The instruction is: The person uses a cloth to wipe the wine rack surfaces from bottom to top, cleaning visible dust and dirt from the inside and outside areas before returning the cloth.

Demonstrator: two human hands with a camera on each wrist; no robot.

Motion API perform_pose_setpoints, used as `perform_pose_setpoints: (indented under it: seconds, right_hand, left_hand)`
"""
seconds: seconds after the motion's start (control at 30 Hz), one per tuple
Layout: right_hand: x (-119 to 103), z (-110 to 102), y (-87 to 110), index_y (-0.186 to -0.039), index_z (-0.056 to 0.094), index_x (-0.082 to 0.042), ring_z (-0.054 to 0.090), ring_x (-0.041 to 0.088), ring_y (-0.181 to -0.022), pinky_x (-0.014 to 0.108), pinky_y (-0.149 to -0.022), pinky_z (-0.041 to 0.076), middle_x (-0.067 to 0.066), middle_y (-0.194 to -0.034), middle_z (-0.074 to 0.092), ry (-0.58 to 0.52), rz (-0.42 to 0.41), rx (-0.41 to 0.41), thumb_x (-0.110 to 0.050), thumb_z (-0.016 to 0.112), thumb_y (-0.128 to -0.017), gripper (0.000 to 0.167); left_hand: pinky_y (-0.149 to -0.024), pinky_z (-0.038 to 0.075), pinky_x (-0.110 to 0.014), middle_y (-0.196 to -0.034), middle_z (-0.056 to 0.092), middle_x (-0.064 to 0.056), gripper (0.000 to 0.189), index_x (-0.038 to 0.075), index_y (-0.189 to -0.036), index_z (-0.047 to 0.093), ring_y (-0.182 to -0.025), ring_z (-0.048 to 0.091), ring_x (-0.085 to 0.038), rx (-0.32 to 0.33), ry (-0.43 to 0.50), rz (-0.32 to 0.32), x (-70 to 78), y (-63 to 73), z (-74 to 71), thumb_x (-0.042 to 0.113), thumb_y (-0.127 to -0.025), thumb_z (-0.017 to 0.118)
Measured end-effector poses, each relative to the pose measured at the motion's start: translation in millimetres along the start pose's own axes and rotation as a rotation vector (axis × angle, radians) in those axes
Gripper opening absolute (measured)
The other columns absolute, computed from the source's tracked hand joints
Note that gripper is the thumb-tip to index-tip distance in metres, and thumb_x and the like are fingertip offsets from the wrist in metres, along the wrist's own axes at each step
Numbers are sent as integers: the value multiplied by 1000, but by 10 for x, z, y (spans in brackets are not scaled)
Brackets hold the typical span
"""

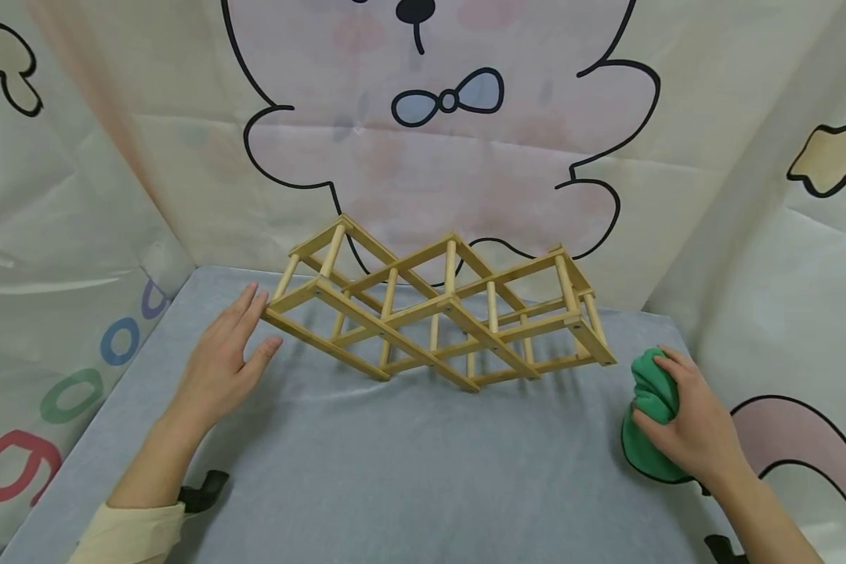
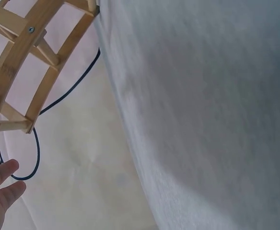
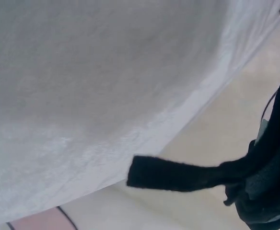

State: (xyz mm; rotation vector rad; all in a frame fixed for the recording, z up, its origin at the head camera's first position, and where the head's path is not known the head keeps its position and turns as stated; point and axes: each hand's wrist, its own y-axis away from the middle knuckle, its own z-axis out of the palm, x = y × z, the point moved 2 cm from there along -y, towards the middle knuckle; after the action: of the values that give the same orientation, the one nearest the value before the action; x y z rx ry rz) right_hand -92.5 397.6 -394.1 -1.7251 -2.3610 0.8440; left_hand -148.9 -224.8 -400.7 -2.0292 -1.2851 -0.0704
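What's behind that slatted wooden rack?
Through the gaps in the wooden rack you can see blue-grey cloth and, farther back, a pale cartoon-printed backdrop. Whatever its slats cover can't be seen.

- wooden rack (image 1: 450, 304): yellow-tan
- cloth (image 1: 654, 389): green, black edge
- table cover (image 1: 409, 462): plain grey-blue
- backdrop (image 1: 183, 157): cream
- printed figure (image 1: 458, 160): pink, black outline
- bow tie (image 1: 448, 101): light blue
- sleeve (image 1: 130, 535): cream

A wooden lattice rack (image 1: 449, 304) stands near the far edge of the blue-grey surface (image 1: 423, 478). The left hand (image 1: 215, 364), fingers (image 1: 234, 315) extended, is at its left end. Near the right edge, the right hand (image 1: 701, 423) grips a green cloth (image 1: 656, 395).
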Motion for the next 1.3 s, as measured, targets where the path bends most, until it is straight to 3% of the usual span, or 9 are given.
perform_pose_setpoints:
  seconds: [0.07, 0.17, 0.3, 0.43, 0.5, 0.57, 0.67, 1.0, 1.3]
  right_hand:
    - [-50, -2, 12, -138, 56, 8, 59, 33, -95, 34, -56, 50, 25, -147, 52, 17, -83, 76, -39, 82, -83, 77]
    - [-137, 15, 9, -127, 65, 9, 62, 25, -105, 22, -79, 57, 30, -134, 59, -5, -258, 234, -59, 61, -96, 75]
    - [-322, 27, -34, -115, 71, 9, 65, 37, -98, 11, -114, 34, 35, -118, 65, -58, -473, 414, -48, 60, -102, 59]
    - [-484, 43, -80, -109, 72, 8, 58, 52, -74, 16, -117, 35, 35, -110, 66, -42, -586, 491, -37, 62, -103, 46]
    - [-552, 63, -107, -108, 73, 6, 58, 50, -69, 23, -104, 50, 32, -108, 68, -16, -622, 512, -33, 61, -103, 41]
    - [-615, 80, -134, -106, 74, 4, 60, 47, -68, 33, -85, 56, 29, -107, 69, 9, -656, 520, -29, 60, -101, 36]
    - [-681, 111, -147, -106, 75, 2, 62, 44, -68, 44, -62, 48, 25, -106, 71, 40, -701, 497, -25, 59, -100, 32]
    - [-784, 270, -132, -111, 74, 2, 65, 41, -77, 47, -60, 53, 24, -113, 72, 23, -792, 319, -30, 53, -110, 38]
    - [-895, 518, -152, -118, 73, 2, 66, 37, -82, 46, -62, 56, 23, -120, 70, 34, -850, 227, -28, 48, -113, 39]
  left_hand:
    - [-124, 30, -58, -167, 33, -19, 67, 4, -161, 39, -146, 41, -47, 10, 10, 1, 6, 1, 6, 36, -107, 62]
    - [-123, 31, -58, -167, 35, -18, 65, 5, -161, 41, -145, 42, -47, 29, 24, 1, 13, 0, 18, 32, -106, 63]
    - [-121, 36, -58, -162, 43, -18, 62, 5, -158, 46, -142, 46, -46, 71, 41, 15, 37, -17, 35, 19, -102, 70]
    - [-117, 42, -55, -156, 52, -17, 63, 3, -152, 53, -136, 53, -44, 122, 40, 47, 54, -29, 52, 4, -93, 76]
    - [-115, 44, -52, -153, 55, -16, 64, 2, -150, 55, -134, 56, -43, 142, 36, 55, 53, -33, 57, 0, -90, 77]
    - [-114, 46, -50, -151, 57, -16, 63, 2, -149, 57, -132, 58, -42, 158, 34, 57, 50, -39, 62, -1, -89, 78]
    - [-112, 49, -46, -149, 60, -15, 61, 3, -146, 60, -129, 60, -41, 185, 39, 59, 52, -57, 65, -4, -88, 78]
    - [-109, 42, -13, -136, 68, -16, 50, -2, -137, 67, -113, 70, -38, 278, 73, 93, 102, -134, 115, -11, -88, 77]
    - [-86, 58, -48, -126, 73, -16, 50, -2, -130, 72, -104, 73, -39, 367, 59, 114, 119, -164, 137, -15, -83, 79]
